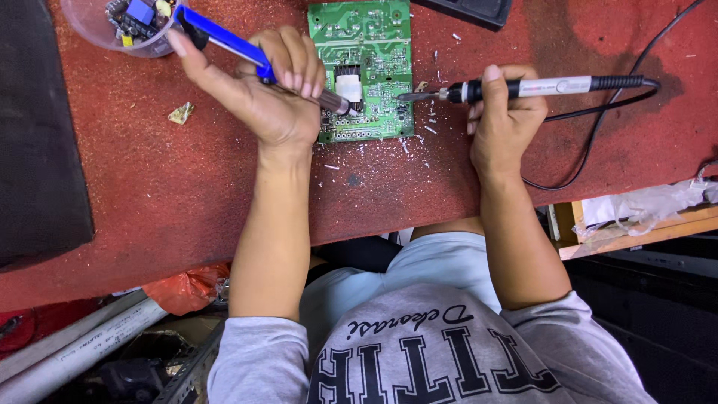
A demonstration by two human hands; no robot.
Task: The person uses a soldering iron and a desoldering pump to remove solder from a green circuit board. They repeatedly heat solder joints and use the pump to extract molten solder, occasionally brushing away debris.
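Observation:
A green circuit board (366,45) lies on the red work surface (187,179). My left hand (265,93) grips a blue-handled desoldering pump (224,39), whose tip rests on the board beside a white and black component (348,84). My right hand (505,112) holds a grey and black soldering iron (538,87) level, its metal tip touching the board's right edge. A black cable (598,127) runs from the iron across the surface.
A clear plastic cup (127,30) with small electronic parts stands at the top left. A black mat (37,135) covers the left side. Bits of solder and wire clippings lie scattered round the board. A dark object (471,10) sits at the top.

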